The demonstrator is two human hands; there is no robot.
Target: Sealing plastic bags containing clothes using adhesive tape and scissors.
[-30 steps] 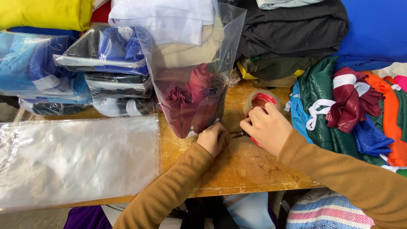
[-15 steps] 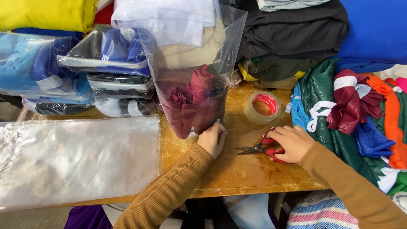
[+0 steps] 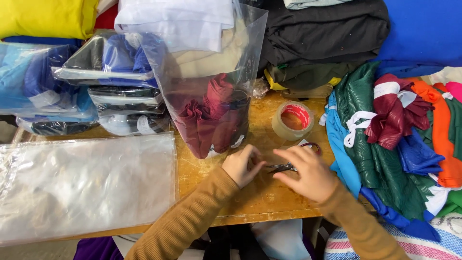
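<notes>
Head view:
- My left hand (image 3: 243,165) rests on the wooden worktop (image 3: 269,192), fingers curled inward at the lower edge of a clear plastic bag (image 3: 211,86). Whether it pinches the bag's edge, I cannot tell.
- That bag stands tilted against the piles behind it and holds dark red fabric (image 3: 209,118) in its lower part.
- My right hand (image 3: 308,173) lies just right of the left one, closed on a pair of scissors (image 3: 288,166). The dark blades point left toward my left hand; a red handle loop shows beyond my fingers.
- A roll of brown packing tape (image 3: 292,120) with a red core lies flat on the worktop, just beyond the scissors.
- A stack of flat, empty clear bags (image 3: 86,185) covers the left part of the worktop.
- Packed bags of blue and dark clothing (image 3: 110,82) are piled behind that stack.
- Loose garments (image 3: 394,135) in green, maroon, blue and orange lie heaped at the right.
- Folded black cloth (image 3: 327,33) sits at the far side.
</notes>
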